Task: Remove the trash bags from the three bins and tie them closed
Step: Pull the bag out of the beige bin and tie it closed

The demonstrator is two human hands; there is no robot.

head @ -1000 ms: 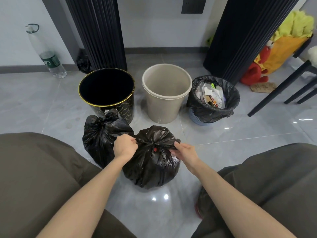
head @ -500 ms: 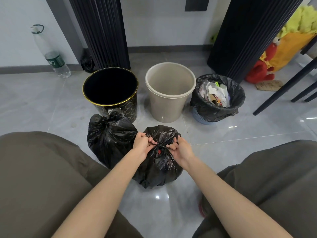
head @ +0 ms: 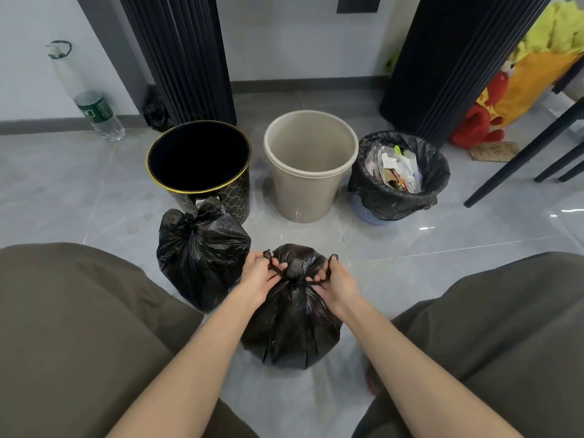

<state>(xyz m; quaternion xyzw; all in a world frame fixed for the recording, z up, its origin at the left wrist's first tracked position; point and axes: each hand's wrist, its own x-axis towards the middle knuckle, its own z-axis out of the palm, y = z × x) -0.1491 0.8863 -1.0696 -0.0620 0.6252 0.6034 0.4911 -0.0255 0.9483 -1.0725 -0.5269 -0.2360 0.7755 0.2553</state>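
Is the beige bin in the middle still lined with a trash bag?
No, the beige bin stands bare and empty inside, while only the blue bin on the right keeps its bag.

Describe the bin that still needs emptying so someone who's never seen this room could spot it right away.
Three bins stand in a row on the grey tiled floor. It is the small blue bin at the right end, beside the beige bin. It alone still has a black liner, full of paper trash.

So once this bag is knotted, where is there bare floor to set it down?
Bare tile lies right of the bag being tied, between the beige bin, the still-lined bin and the right leg. The far-left floor toward the bottle is open too. Left of both hands is crowded: the tied bag sits against the black bin.
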